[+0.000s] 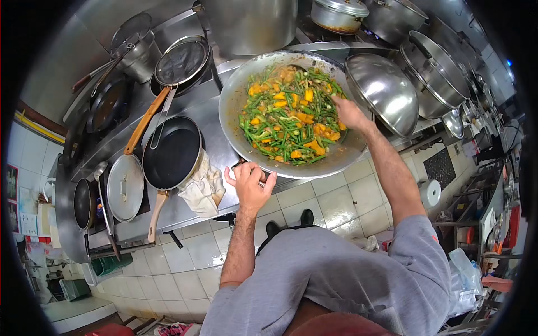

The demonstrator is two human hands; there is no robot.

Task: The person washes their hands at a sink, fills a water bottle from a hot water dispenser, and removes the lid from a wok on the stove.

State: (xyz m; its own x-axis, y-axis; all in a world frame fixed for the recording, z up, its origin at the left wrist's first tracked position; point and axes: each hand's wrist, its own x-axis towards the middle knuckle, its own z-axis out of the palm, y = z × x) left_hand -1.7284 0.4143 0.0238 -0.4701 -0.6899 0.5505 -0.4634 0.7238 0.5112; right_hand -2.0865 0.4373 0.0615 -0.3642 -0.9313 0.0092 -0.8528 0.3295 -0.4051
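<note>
A wide metal pan [238,143] is filled with green beans and orange chunks [291,112]. Over the right part of the food is my right hand [350,113], its fingers closed; what they hold is hidden, though a dark curved rim shows near the pan's top. My left hand [250,182] is at the pan's near left edge, fingers curled but apart, with nothing seen in it. Left of that hand, a crumpled cloth [203,190] lies beside a black frying pan [172,152] with a wooden handle.
A large pot [249,25] stands behind the pan. To the right, a domed metal lid [386,92] leans close to the pan's rim, near a steel pot [434,73]. A round lid [124,187] and a strainer [182,61] are at the left.
</note>
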